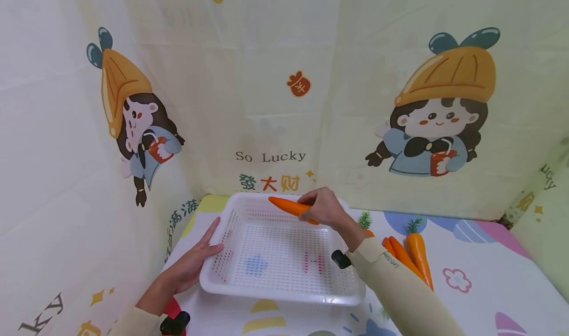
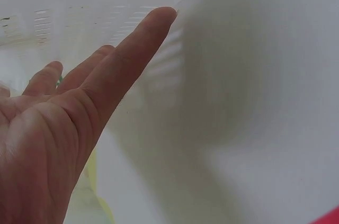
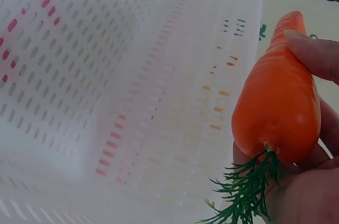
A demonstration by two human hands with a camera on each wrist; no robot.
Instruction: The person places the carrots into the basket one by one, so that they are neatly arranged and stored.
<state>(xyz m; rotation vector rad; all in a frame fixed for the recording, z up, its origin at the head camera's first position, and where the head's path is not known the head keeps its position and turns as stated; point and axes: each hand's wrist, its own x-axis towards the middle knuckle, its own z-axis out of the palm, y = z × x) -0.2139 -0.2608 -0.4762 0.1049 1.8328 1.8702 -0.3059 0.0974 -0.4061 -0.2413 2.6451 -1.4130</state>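
Observation:
A white perforated plastic basket [image 1: 284, 296] occupies the middle of the head view. At its left side is my left hand [image 1: 191, 262], thumb over the rim and other fingers along the outside. Those fingers [image 2: 127, 60] look straight against the basket wall in the left wrist view. My right hand [image 1: 324, 208] holds an orange carrot [image 1: 288, 206] over the far right part of the basket. In the right wrist view, the thumb presses on the carrot [image 3: 278, 102] and the fingers curl beneath it. Its green frond [image 3: 251, 187] hangs from the thick end.
Several more carrots [image 1: 418, 257] with green tops lie on the table to the right, partly behind my right forearm. A patterned cloth [image 1: 489, 272] covers the table. Patterned fabric walls [image 1: 338, 79] stand at the back and sides. Something red [image 1: 173, 309] shows by my left wrist.

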